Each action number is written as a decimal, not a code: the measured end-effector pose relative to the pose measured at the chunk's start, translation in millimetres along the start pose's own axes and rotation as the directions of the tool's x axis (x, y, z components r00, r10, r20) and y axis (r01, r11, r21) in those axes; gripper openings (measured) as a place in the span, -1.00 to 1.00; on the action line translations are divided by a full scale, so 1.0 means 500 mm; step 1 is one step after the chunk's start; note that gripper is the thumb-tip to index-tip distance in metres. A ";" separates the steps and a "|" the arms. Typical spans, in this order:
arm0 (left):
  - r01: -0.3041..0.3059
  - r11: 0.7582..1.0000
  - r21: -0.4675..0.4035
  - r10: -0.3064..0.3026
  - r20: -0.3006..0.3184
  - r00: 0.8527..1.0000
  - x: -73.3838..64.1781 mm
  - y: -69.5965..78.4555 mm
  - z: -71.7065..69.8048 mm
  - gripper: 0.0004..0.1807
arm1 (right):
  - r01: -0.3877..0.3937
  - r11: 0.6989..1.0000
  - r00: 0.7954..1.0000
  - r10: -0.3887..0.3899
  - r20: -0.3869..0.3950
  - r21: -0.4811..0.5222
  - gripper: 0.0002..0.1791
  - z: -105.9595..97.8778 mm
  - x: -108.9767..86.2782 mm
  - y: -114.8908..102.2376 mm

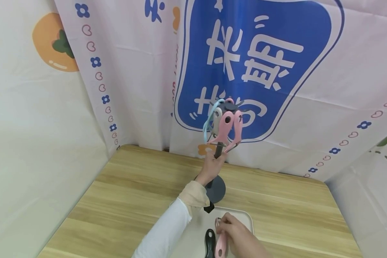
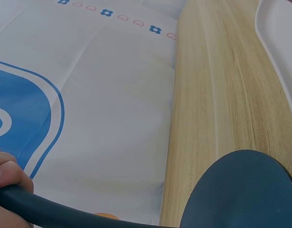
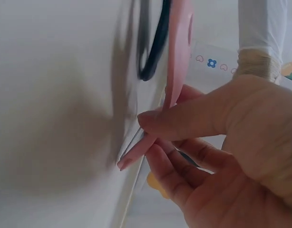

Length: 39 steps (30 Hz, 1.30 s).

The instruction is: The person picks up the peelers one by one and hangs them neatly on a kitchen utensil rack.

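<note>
My left hand [image 1: 212, 165] grips the dark pole [image 2: 79, 213] of an upright utensil stand, whose round dark base [image 1: 216, 190] rests on the wooden table. From the hooks at its top hang pink peelers [image 1: 225, 127], a whitish-handled tool [image 1: 216, 123] and a light blue looped thing [image 1: 207, 123]. Low over the white tray [image 1: 249, 218], my right hand [image 1: 240, 236] pinches a pink peeler [image 3: 179, 52] near its bladed head between thumb and fingers. Beside that peeler lies a black-handled tool [image 1: 209, 242]; its lower end is cut off by the frame.
The wooden table [image 1: 129, 193] spreads to both sides of the tray. A printed cloth [image 1: 142, 89] with blue and white lettering hangs behind the table's back edge, close to the stand. Pale cloth walls [image 1: 35, 161] stand at left and right.
</note>
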State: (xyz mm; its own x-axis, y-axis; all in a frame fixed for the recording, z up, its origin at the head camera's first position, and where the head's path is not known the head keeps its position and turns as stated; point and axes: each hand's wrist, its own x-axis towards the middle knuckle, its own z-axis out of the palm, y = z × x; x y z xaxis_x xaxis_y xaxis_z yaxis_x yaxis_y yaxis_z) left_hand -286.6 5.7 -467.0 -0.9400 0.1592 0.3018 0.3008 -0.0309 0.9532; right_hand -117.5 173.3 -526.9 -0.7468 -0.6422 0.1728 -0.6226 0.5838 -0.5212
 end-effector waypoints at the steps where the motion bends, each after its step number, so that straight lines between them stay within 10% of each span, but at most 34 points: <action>1: -0.002 1.000 0.002 0.002 0.000 1.000 0.000 0.000 0.000 -0.50 | 0.012 1.000 1.000 -0.012 -0.013 0.009 -0.61 -0.002 -0.001 0.000; 23: -0.014 1.000 0.001 0.014 0.000 1.000 -0.004 -0.001 0.002 -0.49 | 0.134 0.987 0.955 -0.103 -0.276 0.094 -0.62 -0.063 -0.002 0.009; 30: -0.041 0.999 0.005 0.041 -0.009 0.999 0.000 -0.001 0.003 -0.49 | 0.277 0.949 0.863 -0.176 -0.474 0.151 -0.48 -0.113 0.017 0.008; 39: 0.000 1.000 0.013 0.000 -0.020 1.000 -0.001 0.003 0.002 -0.49 | 0.533 0.780 0.734 -0.234 -0.638 0.328 -0.52 -0.182 0.068 0.009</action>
State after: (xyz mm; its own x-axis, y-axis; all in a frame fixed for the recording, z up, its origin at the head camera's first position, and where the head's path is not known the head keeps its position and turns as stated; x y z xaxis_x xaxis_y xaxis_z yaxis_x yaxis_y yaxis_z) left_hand -285.5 6.7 -465.6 -0.9431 0.1392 0.3021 0.3026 -0.0179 0.9529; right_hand -167.0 199.3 -447.4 -0.5516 -0.2904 0.7819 -0.8072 -0.0502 -0.5881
